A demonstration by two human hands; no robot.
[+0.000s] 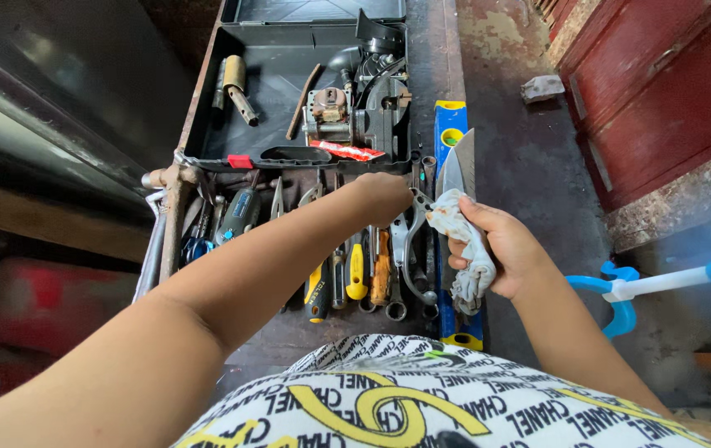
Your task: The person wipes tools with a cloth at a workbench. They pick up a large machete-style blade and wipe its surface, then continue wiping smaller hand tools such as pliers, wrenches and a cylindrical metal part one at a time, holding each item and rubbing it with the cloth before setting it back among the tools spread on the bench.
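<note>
From the head camera, the right hand (500, 253) is squeezing a dirty rag (463, 249), with its fingers wrapped tight around it. The rag is touching a shiny metal blade (457, 166) near the right edge of the desk (422, 50). The left hand (384, 197) is reaching over a row of tools (355, 274) in the middle of the desk. I cannot tell how its fingers are sitting. A black case (276, 75) is lying open at the far end.

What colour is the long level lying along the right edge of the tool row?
Blue with yellow ends, the level shows best in the head view, partly hidden behind the right hand.
</note>
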